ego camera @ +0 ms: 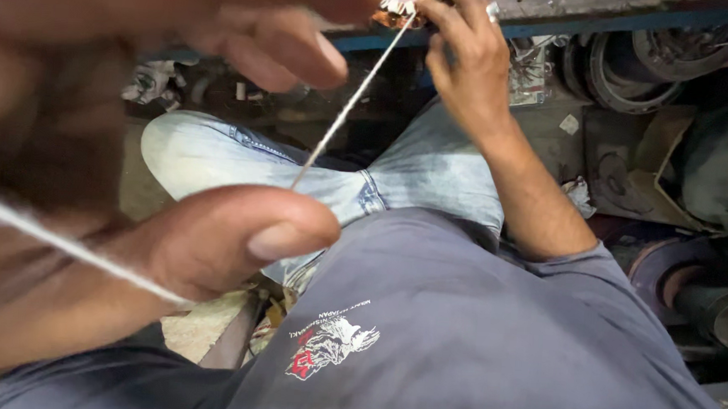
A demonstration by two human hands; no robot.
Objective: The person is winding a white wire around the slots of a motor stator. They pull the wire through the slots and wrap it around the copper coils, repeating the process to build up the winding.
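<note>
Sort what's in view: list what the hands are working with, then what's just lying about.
In use:
left hand
right hand
white string pulled taut between them
small wound part at the right fingertips

Lying about:
round metal rings
cardboard
pipe
crumpled rags

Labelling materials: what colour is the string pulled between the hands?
White string, clearest in the head view.

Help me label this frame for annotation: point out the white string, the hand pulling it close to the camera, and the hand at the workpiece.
white string (348, 108), head view, on its taut middle span.
left hand (238, 239), head view, on the thumb.
right hand (467, 60), head view, on the back of the hand.
</note>
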